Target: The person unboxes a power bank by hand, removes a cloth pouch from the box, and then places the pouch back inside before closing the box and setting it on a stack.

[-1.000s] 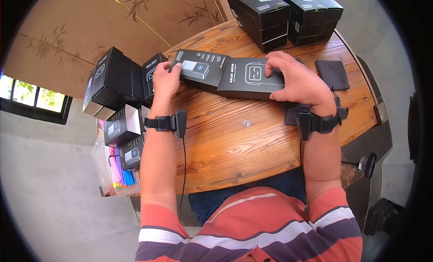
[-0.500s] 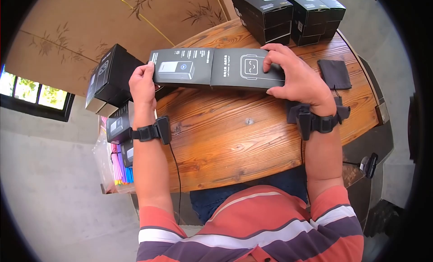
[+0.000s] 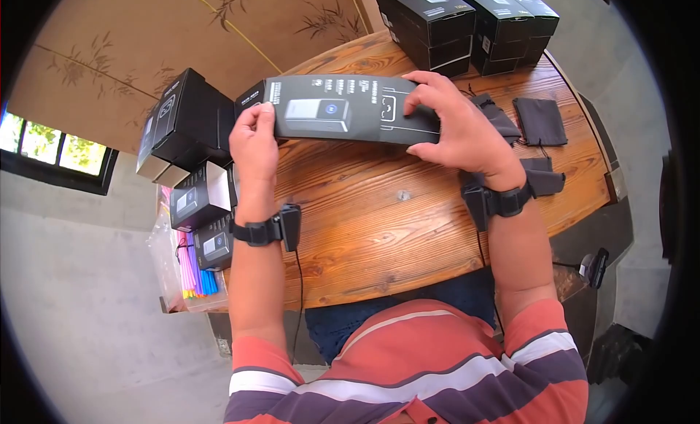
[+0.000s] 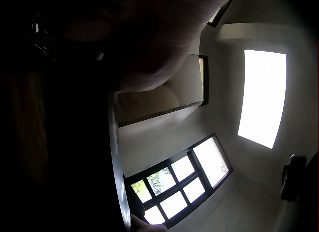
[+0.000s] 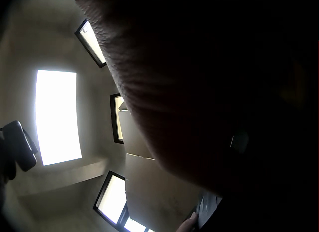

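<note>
In the head view, a long black carton is held over the table in two overlapping parts. My left hand pinches the left end of the sleeve, which carries a printed picture of a silver device. From the sleeve's right end comes the inner box, its line-drawn smiling face partly covered. My right hand grips that box's right end, thumb at the near edge and fingers across the top. Both wrist views are dark, mostly filled by the hand; a strip of the carton shows in the right one.
Black cartons stand at the left, with smaller boxes and a bag of coloured sticks nearer me. More cartons stand at the back right. Dark cloth pouches lie on the wooden table at the right.
The left hand first drew left with the sleeve, then came back right. The right hand has shifted slightly left, and the sleeve now covers more of the inner box's smiling face.
</note>
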